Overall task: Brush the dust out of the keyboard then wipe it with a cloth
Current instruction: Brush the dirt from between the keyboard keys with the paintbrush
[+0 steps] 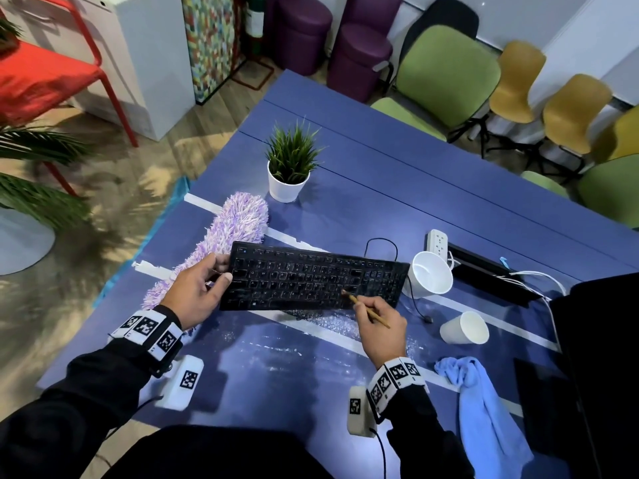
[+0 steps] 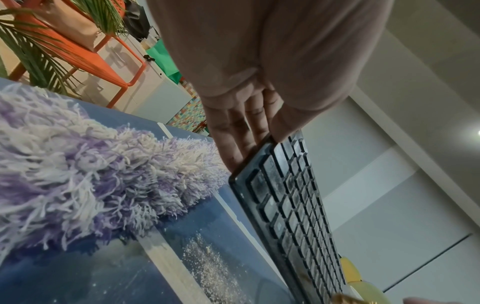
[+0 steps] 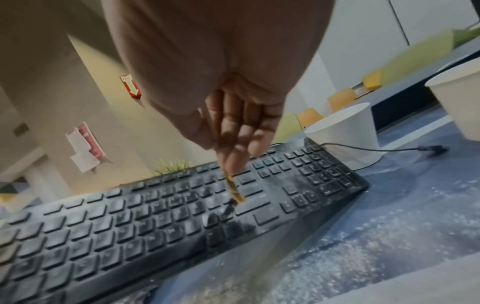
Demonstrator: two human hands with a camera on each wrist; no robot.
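Two white cups beside keyboard — interiors apparently bare; plant pot behind

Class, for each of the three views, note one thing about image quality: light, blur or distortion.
Head view: wide-angle bending at the edges, pale glare on the blue table. Left wrist view: the left hand is soft, the keyboard sharper. Right wrist view: motion smear around the brush in the right hand.

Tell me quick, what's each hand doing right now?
Left hand: grips the keyboard by its left end, tilting it.
Right hand: pinches the brush, bristles on the keys.
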